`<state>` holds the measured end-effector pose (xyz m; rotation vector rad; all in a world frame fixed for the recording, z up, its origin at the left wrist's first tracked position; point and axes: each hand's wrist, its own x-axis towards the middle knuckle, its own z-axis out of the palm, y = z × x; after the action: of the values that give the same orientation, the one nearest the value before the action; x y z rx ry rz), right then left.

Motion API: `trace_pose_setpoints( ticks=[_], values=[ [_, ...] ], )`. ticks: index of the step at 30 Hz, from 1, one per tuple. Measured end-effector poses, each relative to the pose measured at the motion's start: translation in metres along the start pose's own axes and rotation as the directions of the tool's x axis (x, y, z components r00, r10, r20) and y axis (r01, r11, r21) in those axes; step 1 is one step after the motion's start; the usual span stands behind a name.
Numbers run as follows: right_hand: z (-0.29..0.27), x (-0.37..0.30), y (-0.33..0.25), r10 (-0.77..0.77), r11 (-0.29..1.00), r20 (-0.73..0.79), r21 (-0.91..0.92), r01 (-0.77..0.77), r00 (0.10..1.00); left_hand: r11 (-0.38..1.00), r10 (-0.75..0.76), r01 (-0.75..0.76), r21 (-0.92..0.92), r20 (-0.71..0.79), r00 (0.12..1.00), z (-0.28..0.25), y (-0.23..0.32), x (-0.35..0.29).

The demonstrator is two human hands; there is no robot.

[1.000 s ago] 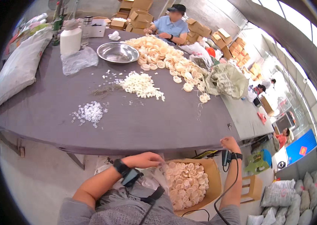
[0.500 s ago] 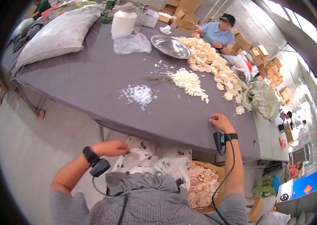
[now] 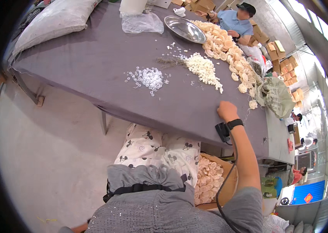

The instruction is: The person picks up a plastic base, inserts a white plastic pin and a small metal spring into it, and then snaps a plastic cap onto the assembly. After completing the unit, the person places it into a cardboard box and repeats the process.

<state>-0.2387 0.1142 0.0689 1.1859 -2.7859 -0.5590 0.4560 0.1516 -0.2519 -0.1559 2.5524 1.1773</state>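
My right hand (image 3: 227, 110) is closed in a fist just above the grey-covered table, near its front edge at the right. What its fingers hold, if anything, is hidden. Nearest to it lie the tail of a long heap of peach-coloured, round, ruffled pieces (image 3: 242, 77) and some loose thread. A pile of small cream-coloured bits (image 3: 204, 71) is farther ahead, to the left of that heap. Small whitish translucent rings (image 3: 150, 79) are scattered in another pile at mid-table. My left hand is out of view; only a sliver of its arm shows at the lower left.
A shallow metal bowl (image 3: 185, 29) stands beside the heap. A stuffed white sack (image 3: 55, 27) and a plastic bag (image 3: 142, 23) lie at the back left. A green sack (image 3: 275, 96) is at the right. Below, a carton (image 3: 230, 176) holds round pieces. A co-worker (image 3: 235, 21) sits opposite.
My left hand has dropped from over my lap out of view. My right hand has moved slightly forward and its fingers are curled into a fist. The view has shifted.
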Motion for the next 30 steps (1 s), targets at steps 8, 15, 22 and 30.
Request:
trace_pose_setpoints(
  ticks=[8,15,22,30],
  values=[
    [0.003,0.006,-0.018,-0.181,0.911,0.162,-0.343,0.228,0.970,0.945,-0.009,0.022,-0.326,0.040,0.999,-0.059,0.091,0.052],
    [0.011,0.019,-0.022,-0.145,0.842,0.267,-0.472,0.261,0.953,0.798,-0.057,0.126,-0.590,0.135,0.989,-0.121,0.110,0.059],
    [-0.001,0.015,-0.020,-0.249,0.799,0.281,-0.481,0.360,0.927,0.568,-0.063,0.324,-0.756,0.353,0.933,-0.191,0.103,0.050],
    [0.001,0.014,-0.018,-0.257,0.804,0.273,-0.471,0.362,0.927,0.851,-0.089,0.362,-0.380,0.576,0.813,-0.314,0.061,0.068]
  ],
)
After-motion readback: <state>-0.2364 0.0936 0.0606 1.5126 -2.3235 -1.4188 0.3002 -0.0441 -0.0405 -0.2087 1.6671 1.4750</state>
